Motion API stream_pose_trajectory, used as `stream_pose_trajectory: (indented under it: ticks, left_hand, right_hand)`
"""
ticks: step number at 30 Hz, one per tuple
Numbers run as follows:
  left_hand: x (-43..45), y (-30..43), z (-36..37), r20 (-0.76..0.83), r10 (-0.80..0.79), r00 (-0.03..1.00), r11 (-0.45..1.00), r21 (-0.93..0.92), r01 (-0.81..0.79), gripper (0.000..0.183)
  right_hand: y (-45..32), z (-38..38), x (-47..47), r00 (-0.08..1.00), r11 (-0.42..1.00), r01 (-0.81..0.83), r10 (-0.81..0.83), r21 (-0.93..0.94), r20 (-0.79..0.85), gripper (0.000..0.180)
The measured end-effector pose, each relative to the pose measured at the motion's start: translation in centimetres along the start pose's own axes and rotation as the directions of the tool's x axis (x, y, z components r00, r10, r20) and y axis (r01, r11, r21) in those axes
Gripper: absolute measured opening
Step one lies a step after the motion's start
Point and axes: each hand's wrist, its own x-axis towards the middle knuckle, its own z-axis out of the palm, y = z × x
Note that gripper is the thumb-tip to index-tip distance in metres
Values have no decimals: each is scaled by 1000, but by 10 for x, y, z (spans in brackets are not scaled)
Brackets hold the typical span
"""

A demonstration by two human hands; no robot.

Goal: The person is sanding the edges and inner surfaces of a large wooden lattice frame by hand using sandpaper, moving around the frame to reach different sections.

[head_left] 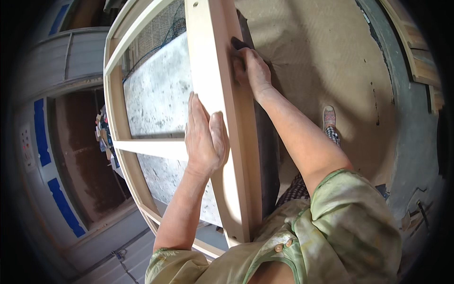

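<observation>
A large pale wooden frame (221, 149) with a crossbar (152, 149) lies before me, over a speckled grey-white board (159, 92). My left hand (205, 136) rests flat, fingers together, on the frame's near rail, where the crossbar meets it. My right hand (253, 69) is farther up, at the rail's outer side face. Its fingers are curled around a small dark block (239, 43), perhaps a sanding pad, which lies against the wood. Part of that block is hidden by the fingers and shadow.
Newspaper (154, 35) and thin dark cords lie beyond the board. Dark sheeting (267, 152) hangs below the rail. Brown paper (354, 71) covers the floor at right, where my shoe (329, 116) stands. Wood pieces (422, 64) are at the far right, a doorway (85, 149) at left.
</observation>
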Motion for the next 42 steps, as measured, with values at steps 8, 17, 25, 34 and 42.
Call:
stream_pose_trajectory:
  ticks: [8,17,25,34,42]
  left_hand:
    - [-11,-6,-1,-157,-116,981,993,-12,115,53]
    - [-33,-55,-10,-360,-168,918,986,-50,160,36]
    - [-23,-41,-5,-397,-301,867,946,-239,219,43]
    - [-26,-38,-4,-445,-305,842,922,-360,143,50]
    - [-40,-54,-8,-513,-310,801,921,-371,119,49]
  right_hand:
    - [22,-27,-163,954,939,215,-143,-269,263,25]
    - [-46,-29,-164,729,757,648,-648,82,222,13]
    - [-68,-7,-40,695,687,719,-705,-107,142,26]
    - [-76,-19,1,678,671,734,-714,-105,175,24]
    - [-61,-42,-141,505,576,817,-693,-26,514,27]
